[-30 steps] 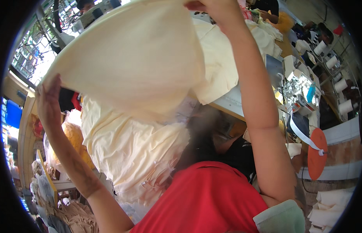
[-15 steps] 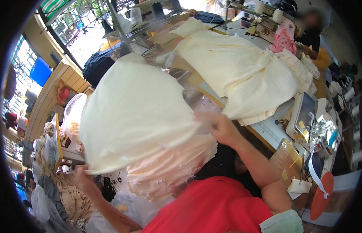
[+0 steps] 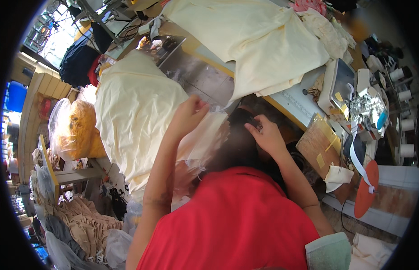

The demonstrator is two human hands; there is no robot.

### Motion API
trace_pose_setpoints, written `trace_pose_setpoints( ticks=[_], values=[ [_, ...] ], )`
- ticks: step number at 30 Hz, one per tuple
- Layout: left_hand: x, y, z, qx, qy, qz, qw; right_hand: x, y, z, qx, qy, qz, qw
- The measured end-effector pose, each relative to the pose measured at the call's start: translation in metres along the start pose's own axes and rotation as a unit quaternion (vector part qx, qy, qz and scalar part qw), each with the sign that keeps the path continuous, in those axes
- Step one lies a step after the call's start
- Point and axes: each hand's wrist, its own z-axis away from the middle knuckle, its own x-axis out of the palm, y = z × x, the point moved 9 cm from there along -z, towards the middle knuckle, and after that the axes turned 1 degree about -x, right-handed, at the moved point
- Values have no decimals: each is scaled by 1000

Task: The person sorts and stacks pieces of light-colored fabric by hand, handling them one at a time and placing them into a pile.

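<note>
A pile of pale cream cloth (image 3: 137, 108) lies heaped at the left, below the table edge. My left hand (image 3: 188, 114) reaches up from my red shirt (image 3: 232, 220) and pinches the ragged edge of several thin cream cloth pieces (image 3: 208, 135) beside that pile. My right hand (image 3: 267, 136) rests with bent fingers on a dark blurred mass (image 3: 236, 144) right in front of me. Whether it grips anything there is unclear.
A large cream sheet (image 3: 263, 40) covers the sewing table (image 3: 290, 105). A sewing machine (image 3: 367, 105) and white thread cones (image 3: 404, 95) stand at the right, above an orange-red disc (image 3: 367, 191). A clear bag of yellow material (image 3: 79, 130) and stacked beige garments (image 3: 88, 220) sit at the left.
The cream cloth that both hands held high overhead has come down onto the pile at the left. My right hand has let go of it and moved to the dark mass.
</note>
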Motion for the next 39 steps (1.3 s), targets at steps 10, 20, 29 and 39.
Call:
trace_pose_setpoints(
  ticks=[10, 20, 29, 39],
  values=[
    [66, -9, -36, -6, -192, 402, 895, 11, -32, -1, -123, 43, -46, 990],
    [43, 29, -15, 0, -215, 191, 958, 27, -95, -16, -326, 131, 100, 931],
    [23, 0, -37, -6, 6, 181, 983, -61, -95, -22, -196, 178, 10, 964],
    [22, 47, -27, 94, 18, 61, 993, -149, -37, -99, -107, 131, 161, 972]
  ],
)
